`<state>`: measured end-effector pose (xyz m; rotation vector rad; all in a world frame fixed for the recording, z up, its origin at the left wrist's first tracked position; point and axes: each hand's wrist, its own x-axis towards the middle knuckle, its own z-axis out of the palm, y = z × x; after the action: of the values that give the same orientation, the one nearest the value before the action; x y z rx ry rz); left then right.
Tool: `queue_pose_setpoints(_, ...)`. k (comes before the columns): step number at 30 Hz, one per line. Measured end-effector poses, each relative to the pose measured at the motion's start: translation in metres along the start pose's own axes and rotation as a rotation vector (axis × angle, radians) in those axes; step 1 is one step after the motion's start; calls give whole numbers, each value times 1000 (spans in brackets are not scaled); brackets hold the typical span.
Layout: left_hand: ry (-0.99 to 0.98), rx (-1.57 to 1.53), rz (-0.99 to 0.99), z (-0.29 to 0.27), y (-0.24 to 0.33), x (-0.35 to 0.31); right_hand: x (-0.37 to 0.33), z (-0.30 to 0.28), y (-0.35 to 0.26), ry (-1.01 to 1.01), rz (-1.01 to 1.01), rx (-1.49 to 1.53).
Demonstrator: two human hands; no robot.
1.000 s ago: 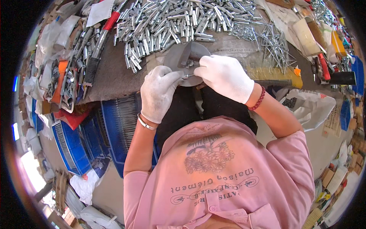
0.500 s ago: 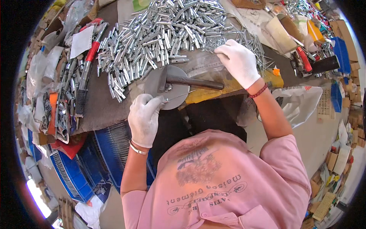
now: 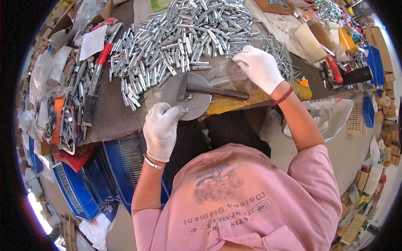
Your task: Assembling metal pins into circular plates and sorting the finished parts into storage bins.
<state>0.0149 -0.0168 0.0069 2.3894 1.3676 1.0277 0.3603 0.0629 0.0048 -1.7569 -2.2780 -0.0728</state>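
Brown matting (image 3: 109, 115) shows in the head view, its front edge bending across the middle, with open room between the tool heap (image 3: 80, 90) and the round metal plate (image 3: 200, 80); metal tubes (image 3: 180, 46) crowd the far side. On the plate lies a hammer (image 3: 209, 89), its handle reaching right above a yellow sheet (image 3: 234, 105). The gloved left hand (image 3: 161, 131) pinches a thin metal rod (image 3: 203, 106), which slants over the plate's near part. The gloved right hand (image 3: 261, 69), fingers curled, is at the thin metal pins (image 3: 283, 56); I cannot tell whether it grips any. Unlike one second ago, with both hands close together over the plate, the right hand is now well apart from the left, and the hammer's handle is in sight
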Motion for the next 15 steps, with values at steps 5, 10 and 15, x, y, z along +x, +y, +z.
queue_pose_setpoints(5, -12, 0, 16, -2, -2, -1, 4, 7, -1, -35, -98, -199)
queue_pose_setpoints(10, 3, -17, 40, 2, -8, -5, 11, -3, -10, -124, -83, -137)
queue_pose_setpoints(15, 4, 3, 34, 5, -9, -3, 17, -13, -25, -217, -4, -178)
